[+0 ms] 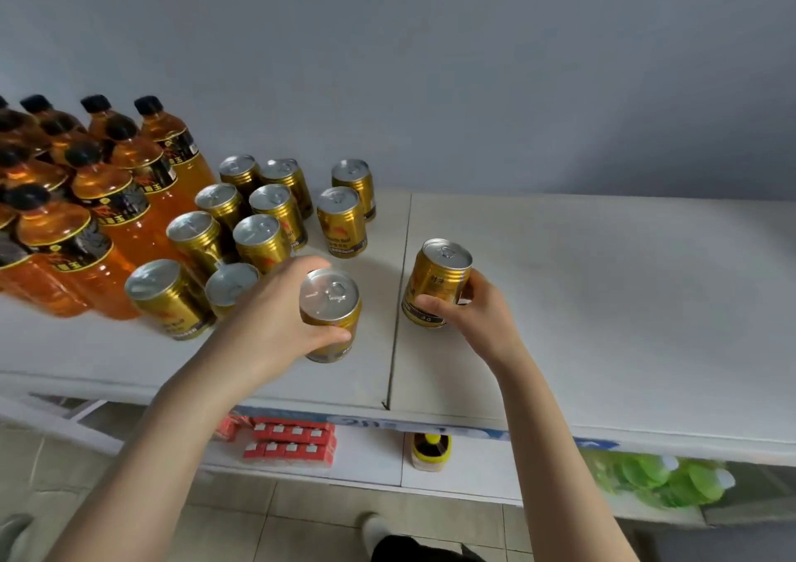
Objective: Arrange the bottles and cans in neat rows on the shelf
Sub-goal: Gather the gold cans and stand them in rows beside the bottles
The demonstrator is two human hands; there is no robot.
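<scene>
Several gold cans (269, 212) with silver tops stand in rows on the white shelf (603, 303), left of centre. Left of them stand several orange-drink bottles (112, 199) with black caps. My left hand (275, 320) grips an upright gold can (329, 303) at the front end of the third can row. My right hand (478, 307) grips another gold can (439, 281), tilted slightly, just right of the shelf's seam and apart from the rows.
The right half of the shelf top is bare up to the grey wall. On the lower shelf lie red cartons (293, 443), a yellow-capped bottle (430, 449) and green packs (659, 479). Tiled floor (241, 514) lies below.
</scene>
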